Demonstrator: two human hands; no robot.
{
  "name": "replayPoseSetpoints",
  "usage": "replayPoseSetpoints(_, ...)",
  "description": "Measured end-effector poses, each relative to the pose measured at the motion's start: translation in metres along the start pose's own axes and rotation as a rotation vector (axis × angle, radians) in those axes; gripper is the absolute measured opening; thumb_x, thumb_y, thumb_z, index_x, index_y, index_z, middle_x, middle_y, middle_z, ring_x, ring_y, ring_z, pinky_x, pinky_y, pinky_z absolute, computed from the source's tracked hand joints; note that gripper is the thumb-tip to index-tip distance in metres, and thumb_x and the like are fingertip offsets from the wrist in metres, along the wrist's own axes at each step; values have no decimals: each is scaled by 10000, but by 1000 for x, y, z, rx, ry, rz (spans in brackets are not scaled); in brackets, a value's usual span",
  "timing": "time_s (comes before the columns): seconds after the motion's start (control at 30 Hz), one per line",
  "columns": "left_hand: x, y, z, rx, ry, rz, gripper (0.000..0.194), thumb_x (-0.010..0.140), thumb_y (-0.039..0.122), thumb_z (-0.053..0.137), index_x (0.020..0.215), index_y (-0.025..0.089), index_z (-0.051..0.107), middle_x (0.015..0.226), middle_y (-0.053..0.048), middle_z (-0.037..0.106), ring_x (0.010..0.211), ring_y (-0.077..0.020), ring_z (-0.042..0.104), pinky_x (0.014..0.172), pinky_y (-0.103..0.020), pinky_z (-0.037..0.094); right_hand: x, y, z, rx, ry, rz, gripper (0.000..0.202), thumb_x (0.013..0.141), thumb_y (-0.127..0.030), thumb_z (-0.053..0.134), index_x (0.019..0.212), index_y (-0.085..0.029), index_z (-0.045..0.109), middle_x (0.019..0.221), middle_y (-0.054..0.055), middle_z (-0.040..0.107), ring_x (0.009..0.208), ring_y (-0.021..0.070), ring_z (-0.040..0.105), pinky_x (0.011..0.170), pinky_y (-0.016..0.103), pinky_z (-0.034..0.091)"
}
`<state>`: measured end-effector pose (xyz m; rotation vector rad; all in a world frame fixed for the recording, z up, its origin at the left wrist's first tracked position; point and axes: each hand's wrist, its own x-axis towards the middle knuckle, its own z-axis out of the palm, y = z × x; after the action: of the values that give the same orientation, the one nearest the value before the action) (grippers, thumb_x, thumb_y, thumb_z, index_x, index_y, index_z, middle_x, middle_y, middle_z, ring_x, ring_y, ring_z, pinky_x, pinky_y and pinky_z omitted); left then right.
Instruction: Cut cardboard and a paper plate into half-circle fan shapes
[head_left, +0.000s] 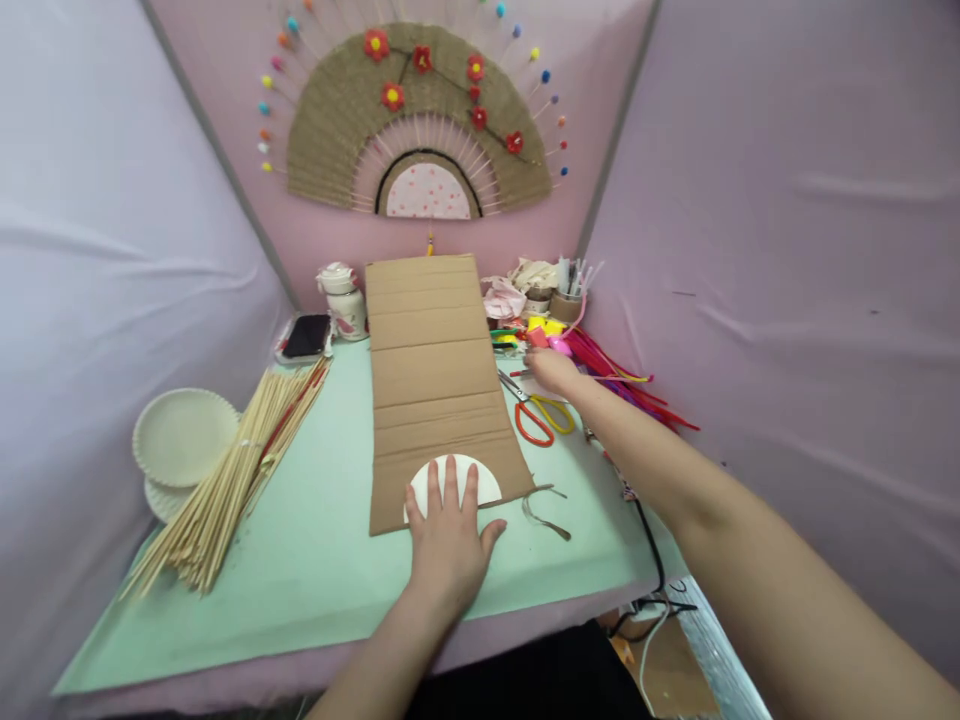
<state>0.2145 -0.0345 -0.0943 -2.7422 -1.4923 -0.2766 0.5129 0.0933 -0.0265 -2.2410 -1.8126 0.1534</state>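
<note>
My left hand (448, 535) lies flat with fingers spread on a white half-disc (486, 485), pressing it onto the near end of a long sheet of brown cardboard (431, 375). The half-disc's straight side runs close to the cardboard's near edge. My right hand (551, 370) is stretched forward to the right of the cardboard, its fingers bent down and bunched over small supplies. What they hold, if anything, is hidden. A thin red-tipped stick (516, 373) shows beside the fingertips. Scissors (534, 425) with one red and one yellow handle loop lie just nearer than this hand.
Left are a bundle of wooden sticks (232, 475), paper plates (184, 435), a phone (307, 336) and a white bottle (345, 305). Right are red and purple pipe cleaners (615, 375), a pen holder (568, 303) and dark cord (649, 535). A decorated fan (330, 125) hangs behind.
</note>
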Motion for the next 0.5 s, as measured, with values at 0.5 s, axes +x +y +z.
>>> replayPoseSetpoints(0.5,-2,2,-6,-80,-29,-10,728,899,622,366,1496,205,331,1590,-145,229,1470,-357,117,1145,-634,86,-17,-43,-12,103,487,26,236,938,-289,397,1061,-142,534,906,124,616,836,262,573,699,352,418)
